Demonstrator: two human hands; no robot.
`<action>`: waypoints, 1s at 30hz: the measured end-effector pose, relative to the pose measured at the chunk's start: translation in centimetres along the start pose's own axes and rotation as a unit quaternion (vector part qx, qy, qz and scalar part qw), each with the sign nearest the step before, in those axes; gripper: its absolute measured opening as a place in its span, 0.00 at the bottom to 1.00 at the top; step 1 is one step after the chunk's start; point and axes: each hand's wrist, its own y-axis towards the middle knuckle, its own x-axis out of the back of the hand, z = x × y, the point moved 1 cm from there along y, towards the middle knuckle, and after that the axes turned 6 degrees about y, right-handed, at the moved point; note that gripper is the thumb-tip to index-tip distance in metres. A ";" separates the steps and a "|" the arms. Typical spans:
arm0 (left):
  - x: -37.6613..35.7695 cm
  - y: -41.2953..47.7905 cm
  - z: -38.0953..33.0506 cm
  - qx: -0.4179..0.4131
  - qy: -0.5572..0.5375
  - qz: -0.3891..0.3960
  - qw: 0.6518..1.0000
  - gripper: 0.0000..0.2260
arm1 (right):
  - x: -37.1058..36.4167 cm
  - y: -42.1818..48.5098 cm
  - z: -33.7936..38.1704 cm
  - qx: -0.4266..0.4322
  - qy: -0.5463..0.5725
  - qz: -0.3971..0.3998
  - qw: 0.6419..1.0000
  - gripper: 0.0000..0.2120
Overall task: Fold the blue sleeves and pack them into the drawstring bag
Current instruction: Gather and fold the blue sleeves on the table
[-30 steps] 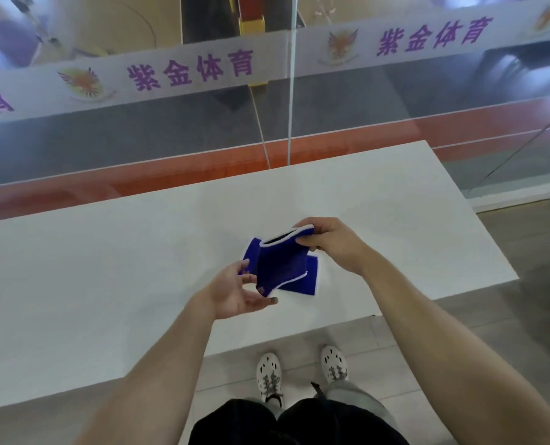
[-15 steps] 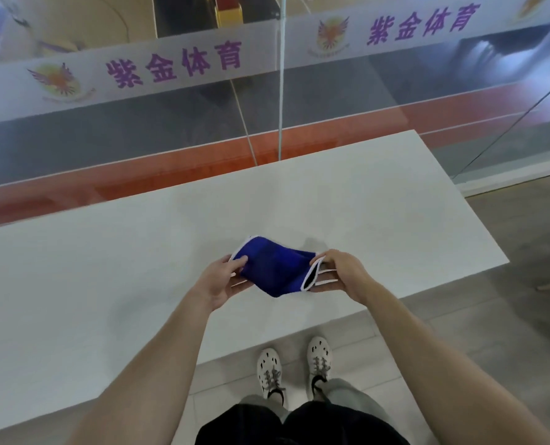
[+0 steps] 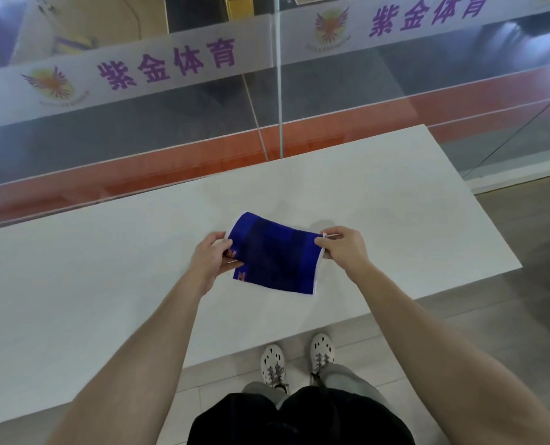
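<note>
Tension was the thing to manage at this moment. Both hands gripped the blue sleeves (image 3: 276, 255), which hung spread between them just above the white table (image 3: 106, 284). The left hand (image 3: 211, 256) pinched the left edge, thumb on top and fingers curled beneath. The right hand (image 3: 342, 247) pinched the white-trimmed right edge between thumb and fingertips. The fabric lay nearly flat, its far side a little raised and its near edge dropping toward the person. Whether one layer or two were stacked there could not be told for certain, though two orange marks beside the left thumb hinted at two.

The step in hand looked like the squaring-up before a fold. Doing it well called for an even pull from both hands, enough to take out the wrinkles but not enough to stretch the knit out of shape. The white trims needed to line up edge on edge first. After that, the cleanest course seemed to be to lower the cloth onto the table between the hands and carry one hand's edge across to the other's. Such fabric probably springs open, so the fold would want pinning under the fingers. The drawstring bag was nowhere in view near either hand, so packing appeared some way off.
</note>
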 end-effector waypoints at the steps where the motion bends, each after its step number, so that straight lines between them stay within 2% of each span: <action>1: 0.0 0.2 0.1 0.002 0.007 -0.011 1.000 0.09 | 0.1 0.2 0.1 -0.005 0.012 -0.004 1.000 0.13; 3: -0.3 0.5 0.6 0.024 0.032 -0.027 0.999 0.09 | -0.3 0.6 -0.2 -0.042 -0.001 0.029 0.999 0.15; 5: -0.6 0.5 1.5 0.056 0.071 -0.032 0.995 0.07 | -0.8 0.7 -1.2 -0.077 -0.064 0.060 0.993 0.17; 10: -0.1 1.0 5.8 0.095 0.180 -0.041 0.978 0.05 | -1.4 0.5 -5.0 -0.041 -0.178 0.033 0.983 0.17; 14: 0.7 1.5 7.0 0.061 0.249 -0.049 0.965 0.05 | -1.8 0.6 -6.4 -0.002 -0.190 0.014 0.982 0.11; 17: 1.0 1.9 6.7 0.044 0.271 -0.054 0.960 0.07 | -2.0 0.8 -5.9 0.018 -0.174 -0.012 0.985 0.11; 20: 1.4 3.1 7.3 0.042 0.353 -0.042 0.934 0.09 | -2.1 1.0 -6.3 -0.013 -0.226 0.003 0.974 0.17; 25: 0.7 2.6 6.7 -0.036 0.424 -0.087 0.901 0.08 | -2.5 1.0 -7.3 -0.014 -0.276 -0.018 0.961 0.09; 30: 0.4 2.1 6.3 -0.090 0.434 -0.103 0.890 0.05 | -2.7 0.6 -7.9 -0.005 -0.293 -0.026 0.956 0.06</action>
